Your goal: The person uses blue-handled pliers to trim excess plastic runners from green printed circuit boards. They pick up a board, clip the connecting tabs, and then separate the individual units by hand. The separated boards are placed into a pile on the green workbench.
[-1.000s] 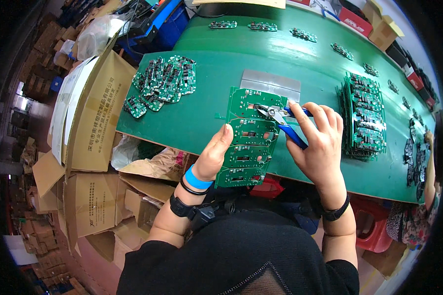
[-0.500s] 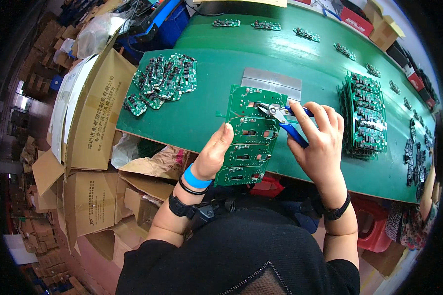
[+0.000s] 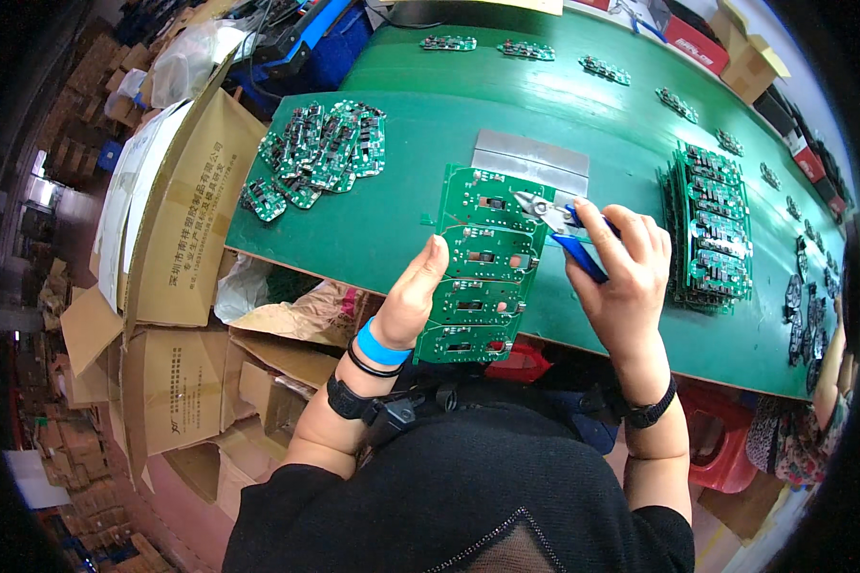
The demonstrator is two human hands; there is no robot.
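- Mid-frame, panel (image 3: 483, 277) clamped by left hand (image 3: 414, 298), underside fingers hidden.
- Cutters (image 3: 547, 211) held by right hand (image 3: 628, 267), fingers curled.
- Trimming seemingly under way; careful placement needed.

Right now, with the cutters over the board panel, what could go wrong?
The tips of the blue-handled cutters in the right hand show over the upper part of the green board panel, so a slip might scratch or nick its surface. The left hand grips the panel by its left side, so pressure near the opposite edge could twist it.
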